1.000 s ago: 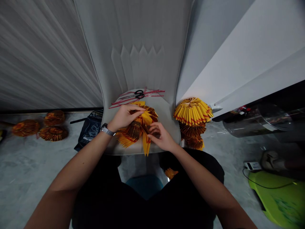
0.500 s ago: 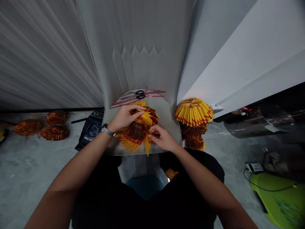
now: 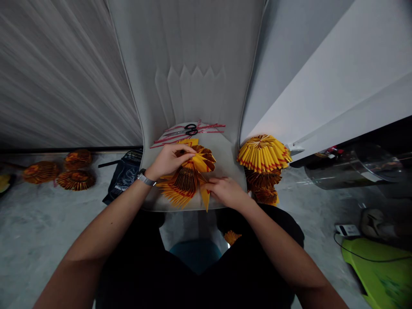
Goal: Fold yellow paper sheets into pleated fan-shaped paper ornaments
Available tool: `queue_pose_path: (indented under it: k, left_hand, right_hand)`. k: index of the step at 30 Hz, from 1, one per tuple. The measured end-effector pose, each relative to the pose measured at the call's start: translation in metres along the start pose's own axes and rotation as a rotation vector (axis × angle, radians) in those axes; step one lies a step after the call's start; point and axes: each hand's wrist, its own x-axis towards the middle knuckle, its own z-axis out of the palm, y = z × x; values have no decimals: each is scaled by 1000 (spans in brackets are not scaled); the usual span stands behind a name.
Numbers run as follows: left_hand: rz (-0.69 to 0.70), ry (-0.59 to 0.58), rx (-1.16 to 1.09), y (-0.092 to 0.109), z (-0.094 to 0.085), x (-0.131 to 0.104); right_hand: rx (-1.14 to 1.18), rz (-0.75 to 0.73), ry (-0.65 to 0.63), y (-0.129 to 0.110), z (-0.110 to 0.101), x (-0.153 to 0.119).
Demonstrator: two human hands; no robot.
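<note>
Pleated paper over the seat: left hand clamped on its top, apparently to steady the folds; right hand at a lower flap, perhaps parting it, grip unclear; scissors behind, seemingly for easy reach

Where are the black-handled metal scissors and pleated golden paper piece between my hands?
Black-handled metal scissors [image 3: 192, 129], head view: on the handles.
Pleated golden paper piece [image 3: 186, 180], head view: on the middle folds.
</note>
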Motion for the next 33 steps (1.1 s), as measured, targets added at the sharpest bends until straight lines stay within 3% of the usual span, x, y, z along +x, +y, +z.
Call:
queue_pose_path:
  k: [5,8,11,15,19,23,28,33]
  left_hand:
    - [9,-7,47,2,-1,0]
    - [16,1,70,2,-1,1]
    - [14,22,70,1,-1,1]
    - [13,29,67,2,2,0]
    - [36,25,88,2,5,0]
    - [27,23,70,3,6,0]
    - [22,6,57,3,4,-1]
    - [24,-1,62,-1,2,-1]
  right_hand:
    - [-46,16,295,2,-4,6]
    - [6,155,414,8,0,6]
    - [50,297,450,14,7,4]
    - [-118,267,395,8,9,6]
    - [-212,11,298,-14,4,11]
    - [-151,-183,193,-28,-2,11]
    - [-82,-103,115,-11,-8,2]
    - [-27,-37,138,10,-14,2]
